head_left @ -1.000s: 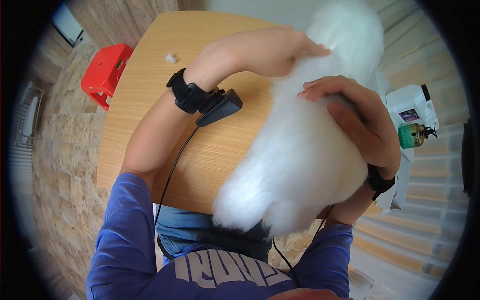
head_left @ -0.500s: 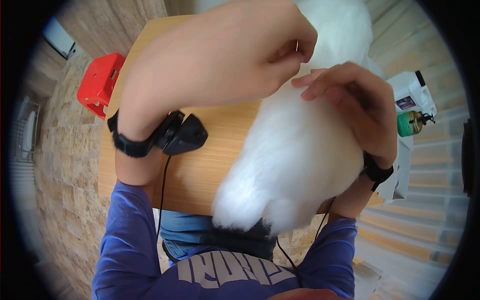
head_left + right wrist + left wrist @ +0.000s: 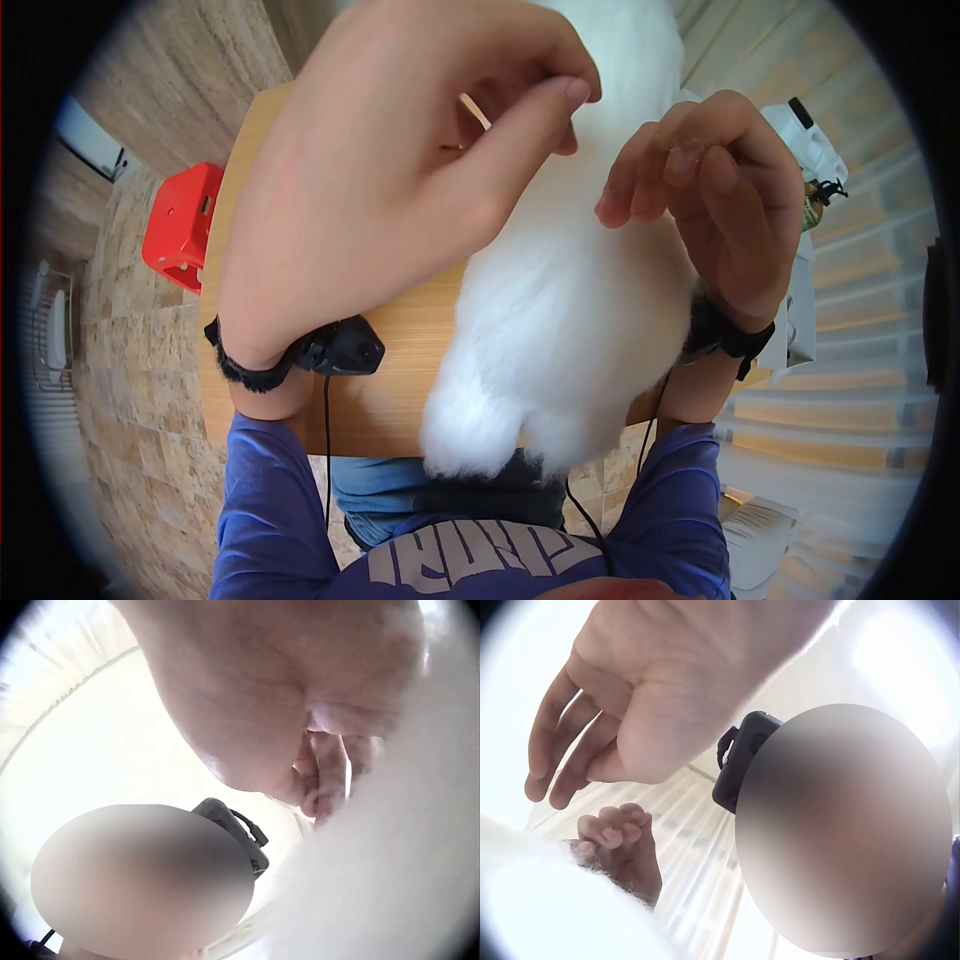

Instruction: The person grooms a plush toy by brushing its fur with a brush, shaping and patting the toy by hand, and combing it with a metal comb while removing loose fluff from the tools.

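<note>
Left hand [image 3: 380, 190] now lifted clear of the white fluffy fibre [image 3: 540, 330] and closer to the head camera than a second ago; right hand [image 3: 740, 215] with fingertips also raised, formerly laid against the same mass. For the work in hand, apparently a break in the handling, with the fibre left to hold its own shape.

Left wrist bent inward, fingers relaxed and slanting towards the right hand, thumb tip near the index fingertip, no thing visible in grasp. Right palm turned towards the left hand, fingers loosely curled and thumb tucked close; too fine to tell, any clinging wisp.

Below and between both hands, the fibre, stretching past the left fingertips and hanging over the table [image 3: 415, 345] edge nearest the body. Left of the left hand, beyond the table, a red stool [image 3: 185, 222]. Past the right hand, a white jug [image 3: 818, 145] and pump bottle [image 3: 814, 208].
</note>
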The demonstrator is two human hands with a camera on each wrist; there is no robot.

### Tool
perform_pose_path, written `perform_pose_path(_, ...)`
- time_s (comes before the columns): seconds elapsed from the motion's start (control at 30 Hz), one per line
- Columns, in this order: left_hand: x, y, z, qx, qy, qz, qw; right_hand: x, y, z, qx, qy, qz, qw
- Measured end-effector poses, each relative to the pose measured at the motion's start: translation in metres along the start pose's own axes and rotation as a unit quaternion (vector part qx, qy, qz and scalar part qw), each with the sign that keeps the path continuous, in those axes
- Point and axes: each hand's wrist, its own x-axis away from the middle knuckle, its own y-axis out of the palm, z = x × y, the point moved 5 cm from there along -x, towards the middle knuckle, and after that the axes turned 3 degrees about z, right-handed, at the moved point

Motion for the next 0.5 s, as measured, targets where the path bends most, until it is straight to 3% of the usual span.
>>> perform_pose_path(0.1, -0.005, 0.001, 0.005, -0.008, 0.037, 0.014, 0.999, 0.0, 0.002, -0.007, 0.05, -0.03, -0.008, 0.998)
perform_pose_path(0.17, -0.007, 0.0, 0.01, -0.022, 0.066, 0.027, 0.997, 0.001, 0.006, -0.011, 0.127, 0.0, 0.021, 0.992)
perform_pose_path(0.3, -0.007, -0.003, 0.019, -0.053, 0.12, 0.048, 0.99, 0.001, 0.003, -0.003, 0.104, -0.006, 0.003, 0.995)
perform_pose_path(0.37, -0.007, -0.004, 0.024, -0.068, 0.148, 0.06, 0.985, 0.001, -0.002, 0.0, 0.056, 0.034, 0.042, 0.997)
perform_pose_path(0.5, -0.007, -0.005, 0.032, -0.096, 0.204, 0.085, 0.971, 0.002, 0.002, -0.008, 0.09, 0.025, 0.056, 0.994)
